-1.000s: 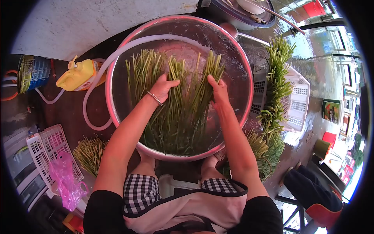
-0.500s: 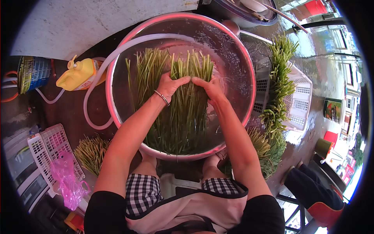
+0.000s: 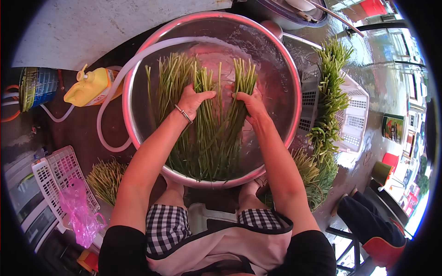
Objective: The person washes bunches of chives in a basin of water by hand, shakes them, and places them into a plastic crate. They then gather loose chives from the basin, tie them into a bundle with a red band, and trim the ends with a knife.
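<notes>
While I am watching through the head camera, the two hands are drawing a little apart again over the green stalks (image 3: 209, 138), which are lying in the water of the big metal basin (image 3: 208, 183) in the middle of the scene, their tips pointing to the far side. Half a second ago the hands were pressing the stalks into one tight bunch with knuckles almost meeting; now a narrow gap is opening between them and the far tips are fanning into separate clumps. A second ago they were spread wider than this, so the hands are squeezing and loosening the bunch in turns. The left hand (image 3: 193, 99) (a thin bracelet (image 3: 183, 113) is sitting on its wrist) is curling its fingers over the left clump and gripping it, and the right hand (image 3: 248, 102) is clenching around the right clump in the same way. For the work in the basin, I am judging that the stalks are being rubbed and shaken through the water rather than lifted out, since their near ends are staying under the surface. The white hose (image 3: 138, 60) is resting over the basin's far left rim, beside the yellow jug (image 3: 90, 87). To the right, more stalks (image 3: 329, 92) are lying across a white basket (image 3: 357, 117).
</notes>
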`<state>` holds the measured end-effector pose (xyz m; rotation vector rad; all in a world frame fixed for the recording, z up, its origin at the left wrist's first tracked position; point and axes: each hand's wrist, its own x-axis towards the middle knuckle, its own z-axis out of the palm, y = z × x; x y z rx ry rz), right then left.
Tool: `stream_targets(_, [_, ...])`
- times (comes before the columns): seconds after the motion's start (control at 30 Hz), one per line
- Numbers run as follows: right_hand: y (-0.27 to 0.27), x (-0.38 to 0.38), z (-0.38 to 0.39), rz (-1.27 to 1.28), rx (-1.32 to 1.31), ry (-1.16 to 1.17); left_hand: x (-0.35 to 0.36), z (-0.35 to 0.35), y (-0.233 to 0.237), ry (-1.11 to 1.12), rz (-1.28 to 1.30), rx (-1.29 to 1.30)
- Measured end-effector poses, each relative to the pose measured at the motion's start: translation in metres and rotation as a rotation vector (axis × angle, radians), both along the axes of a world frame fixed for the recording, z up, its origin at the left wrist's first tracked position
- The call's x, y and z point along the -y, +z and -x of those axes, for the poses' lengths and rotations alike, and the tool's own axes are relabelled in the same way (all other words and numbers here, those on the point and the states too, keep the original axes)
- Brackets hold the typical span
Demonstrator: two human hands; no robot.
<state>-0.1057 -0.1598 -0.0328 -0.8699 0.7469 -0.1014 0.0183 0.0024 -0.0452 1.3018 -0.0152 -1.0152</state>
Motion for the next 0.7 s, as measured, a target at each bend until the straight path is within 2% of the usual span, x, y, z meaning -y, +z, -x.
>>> stream_targets(0.07, [0.000, -0.001, 0.001, -0.032, -0.003, 0.000, -0.002, -0.002, -0.009, -0.052, -0.014, -0.042])
stream_targets(0.17, [-0.014, 0.007, 0.003, -0.337, 0.077, -0.064, 0.003, 0.005, -0.006, -0.047, -0.043, 0.039])
stream_targets(0.27, [-0.004, 0.007, -0.005, -0.218, -0.034, -0.125, 0.008, 0.007, 0.001, -0.062, -0.042, 0.050])
stream_targets(0.37, [0.006, 0.003, -0.010, 0.191, -0.178, 0.014, 0.011, 0.010, 0.001, -0.091, -0.065, 0.083])
stream_targets(0.47, [0.003, -0.001, -0.010, 0.190, -0.077, 0.029, 0.010, 0.013, 0.002, -0.078, -0.080, 0.103])
stream_targets(0.7, [0.000, -0.005, -0.007, 0.499, -0.144, 0.073, 0.010, 0.016, 0.001, -0.019, -0.083, 0.143])
